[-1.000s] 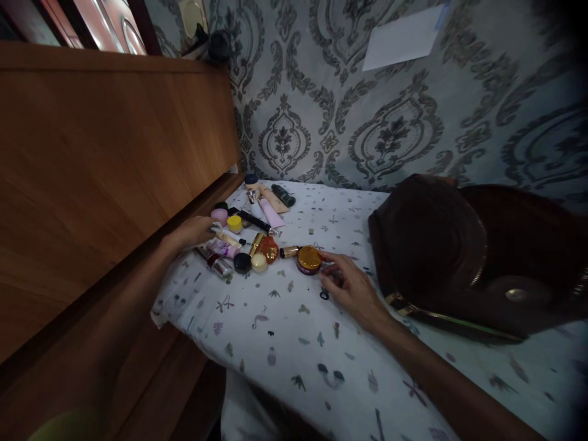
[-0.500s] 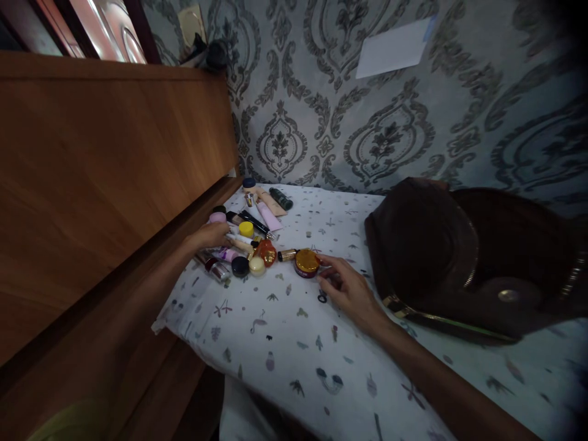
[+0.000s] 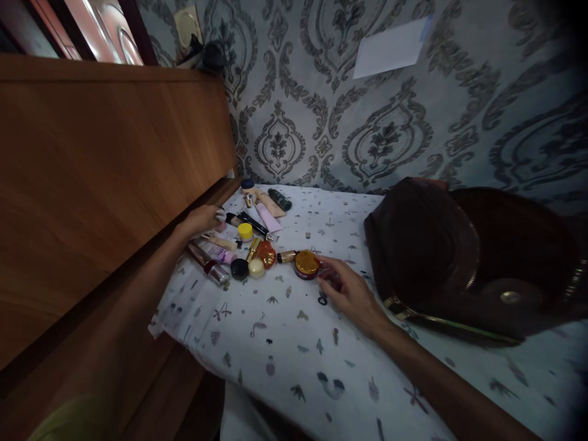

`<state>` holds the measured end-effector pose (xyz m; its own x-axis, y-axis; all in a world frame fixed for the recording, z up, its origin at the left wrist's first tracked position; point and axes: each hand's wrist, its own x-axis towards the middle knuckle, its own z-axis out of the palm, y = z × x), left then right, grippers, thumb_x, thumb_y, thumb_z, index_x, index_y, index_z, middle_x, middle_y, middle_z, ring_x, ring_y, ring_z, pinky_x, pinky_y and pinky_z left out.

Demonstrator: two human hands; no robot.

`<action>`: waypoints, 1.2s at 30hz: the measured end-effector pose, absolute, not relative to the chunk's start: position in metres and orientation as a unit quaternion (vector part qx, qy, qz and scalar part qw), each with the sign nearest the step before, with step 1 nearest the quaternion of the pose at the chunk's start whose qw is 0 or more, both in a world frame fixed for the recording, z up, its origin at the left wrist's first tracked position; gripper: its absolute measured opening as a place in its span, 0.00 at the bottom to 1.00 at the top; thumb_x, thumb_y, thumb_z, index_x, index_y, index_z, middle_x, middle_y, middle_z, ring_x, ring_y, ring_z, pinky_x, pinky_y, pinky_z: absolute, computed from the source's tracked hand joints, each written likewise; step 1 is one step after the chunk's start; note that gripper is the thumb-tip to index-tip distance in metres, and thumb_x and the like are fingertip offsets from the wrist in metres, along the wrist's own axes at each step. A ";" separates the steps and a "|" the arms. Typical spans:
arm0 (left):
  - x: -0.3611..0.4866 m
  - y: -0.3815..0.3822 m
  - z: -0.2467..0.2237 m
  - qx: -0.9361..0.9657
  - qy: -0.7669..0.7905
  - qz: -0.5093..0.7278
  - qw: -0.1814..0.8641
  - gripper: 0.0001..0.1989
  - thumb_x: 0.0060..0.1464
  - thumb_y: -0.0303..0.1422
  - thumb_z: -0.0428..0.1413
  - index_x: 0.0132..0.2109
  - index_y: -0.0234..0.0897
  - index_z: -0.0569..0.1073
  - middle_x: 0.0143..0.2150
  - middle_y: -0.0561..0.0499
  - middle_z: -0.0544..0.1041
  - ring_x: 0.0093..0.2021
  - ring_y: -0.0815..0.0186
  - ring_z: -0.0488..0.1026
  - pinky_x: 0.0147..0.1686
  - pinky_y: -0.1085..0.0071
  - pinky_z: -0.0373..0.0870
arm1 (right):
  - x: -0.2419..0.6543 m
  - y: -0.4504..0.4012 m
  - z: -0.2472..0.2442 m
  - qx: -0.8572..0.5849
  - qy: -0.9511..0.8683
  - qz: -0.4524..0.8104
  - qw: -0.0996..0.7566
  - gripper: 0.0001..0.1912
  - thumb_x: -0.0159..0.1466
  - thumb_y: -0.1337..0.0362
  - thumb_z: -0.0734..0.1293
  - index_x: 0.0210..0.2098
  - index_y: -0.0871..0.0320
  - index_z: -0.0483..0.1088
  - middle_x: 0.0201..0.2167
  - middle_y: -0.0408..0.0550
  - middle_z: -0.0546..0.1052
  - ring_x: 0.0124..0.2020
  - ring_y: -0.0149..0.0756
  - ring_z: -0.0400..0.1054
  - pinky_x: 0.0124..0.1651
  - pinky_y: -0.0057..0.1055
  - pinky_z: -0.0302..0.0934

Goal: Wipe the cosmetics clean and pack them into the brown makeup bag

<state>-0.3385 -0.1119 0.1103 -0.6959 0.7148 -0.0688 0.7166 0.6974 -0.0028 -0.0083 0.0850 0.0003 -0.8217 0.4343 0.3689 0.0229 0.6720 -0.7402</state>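
Right hand [image 3: 346,291], fingers loosely parted, touching the round amber-lidded jar [image 3: 307,264] on the white patterned cloth [image 3: 285,331]; left hand [image 3: 202,220] curls beside a round pink jar [image 3: 221,226]; its grip, I can't tell.

2 hands, mine: lft hand [image 3: 204,219] & rt hand [image 3: 346,288]. i count 5 round pots: amber pot [image 3: 307,263], yellow pot [image 3: 245,231], blk pot [image 3: 239,268], cream pot [image 3: 256,267], navy-lidded pot [image 3: 247,186]; + 1 pink pc [image 3: 220,226], part hidden, kind unclear. 4 tubes: lilac tube [image 3: 267,217], lg beige tube [image 3: 270,203], sm beige tube [image 3: 222,243], purple-wht tube [image 3: 220,253]. 2 gold pcs: gold stick [image 3: 253,248], gold/blk pc [image 3: 286,256]. 1 ea: dk green pc [image 3: 280,199], silver-topped pc [image 3: 248,201], orange pc [image 3: 267,255], dk red pc w/ clear end [image 3: 215,271]. blk slim pcs [image 3: 255,225]: approx 2, overlapping. 1 blk ring [image 3: 322,301], 1 brown bag [image 3: 420,257], 1 wht sheet [image 3: 389,49].
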 end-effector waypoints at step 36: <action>-0.302 -0.129 0.159 0.422 0.880 -0.182 -0.125 0.19 0.58 0.43 0.53 0.51 0.42 0.77 0.48 0.42 0.78 0.48 0.49 0.76 0.43 0.63 0.69 | -0.006 0.086 -0.001 -0.120 -0.871 0.386 0.279 0.22 0.62 0.63 0.63 0.56 0.57 0.68 0.42 0.52 0.76 0.36 0.38 0.72 0.36 0.34 0.68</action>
